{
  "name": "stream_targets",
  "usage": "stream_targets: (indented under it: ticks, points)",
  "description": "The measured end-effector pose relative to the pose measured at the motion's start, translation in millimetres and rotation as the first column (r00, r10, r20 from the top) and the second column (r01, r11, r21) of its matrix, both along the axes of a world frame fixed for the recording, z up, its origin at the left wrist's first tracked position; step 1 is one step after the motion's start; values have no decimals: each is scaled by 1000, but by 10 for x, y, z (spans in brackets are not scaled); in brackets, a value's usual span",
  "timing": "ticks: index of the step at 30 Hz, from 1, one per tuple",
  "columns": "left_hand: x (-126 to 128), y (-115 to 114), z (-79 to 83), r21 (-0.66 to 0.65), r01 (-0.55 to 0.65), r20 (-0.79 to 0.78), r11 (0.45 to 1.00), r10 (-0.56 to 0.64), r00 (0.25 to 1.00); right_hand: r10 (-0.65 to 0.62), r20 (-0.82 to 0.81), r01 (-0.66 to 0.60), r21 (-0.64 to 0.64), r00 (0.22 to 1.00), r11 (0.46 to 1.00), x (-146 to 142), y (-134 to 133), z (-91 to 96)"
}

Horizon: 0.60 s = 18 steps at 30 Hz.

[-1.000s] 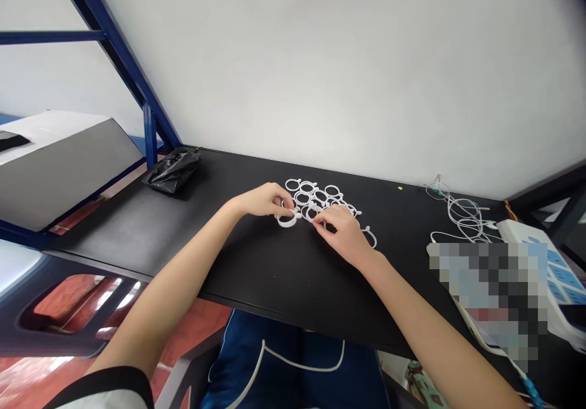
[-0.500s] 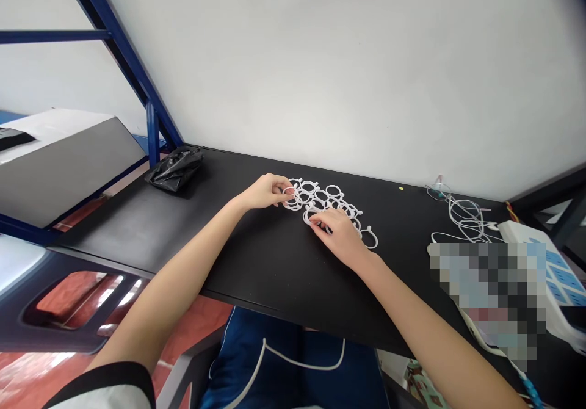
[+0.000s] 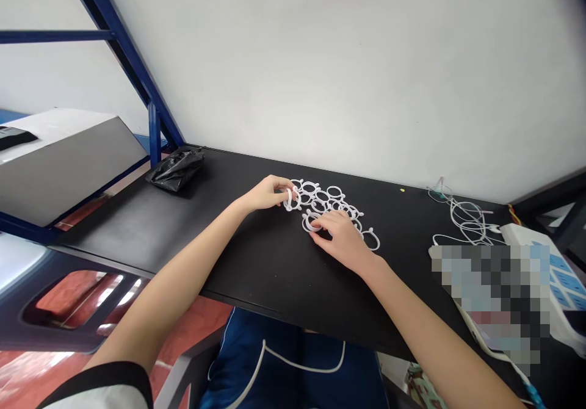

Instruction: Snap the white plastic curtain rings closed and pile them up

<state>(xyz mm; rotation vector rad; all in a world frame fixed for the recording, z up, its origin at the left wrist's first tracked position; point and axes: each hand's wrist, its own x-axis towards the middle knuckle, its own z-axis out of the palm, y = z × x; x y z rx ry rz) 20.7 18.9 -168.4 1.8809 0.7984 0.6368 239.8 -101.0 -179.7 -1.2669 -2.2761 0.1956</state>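
Observation:
Several white plastic rings (image 3: 330, 200) lie clustered on a black table (image 3: 256, 256). My left hand (image 3: 268, 191) pinches one white ring (image 3: 289, 199) at the cluster's left edge and holds it tilted up on its edge. My right hand (image 3: 341, 235) rests over the near side of the cluster, its fingertips pressed on another ring (image 3: 311, 222) lying flat. A lone ring (image 3: 372, 239) sits just right of my right hand.
A crumpled black bag (image 3: 176, 168) lies at the table's far left corner. Tangled white cables (image 3: 462, 217) and a white power strip (image 3: 542, 268) sit at the right. Blue metal frame bars (image 3: 137, 73) rise at the left. A white wall stands behind the table.
My left hand lifted a ring from the near left of the cluster and tilted it upright. My right hand slid slightly nearer, keeping its fingers on a flat ring.

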Motion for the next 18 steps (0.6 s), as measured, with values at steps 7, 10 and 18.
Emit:
stream_targets:
  ticks: [7, 10, 18]
  points:
    - [37, -28, 2, -1, 60, 86, 998, -60, 995, -2, 85, 1, 14, 996, 1000, -7, -21, 34]
    - [51, -42, 13, -5, 68, 119, 998, -67, 991, -6, 75, 5, 17, 997, 1000, -19, -29, 42]
    - [50, -26, 31, -16, 99, 184, 995, -94, 978, -97, -113, 108, 96, 989, 990, -35, -18, 37]
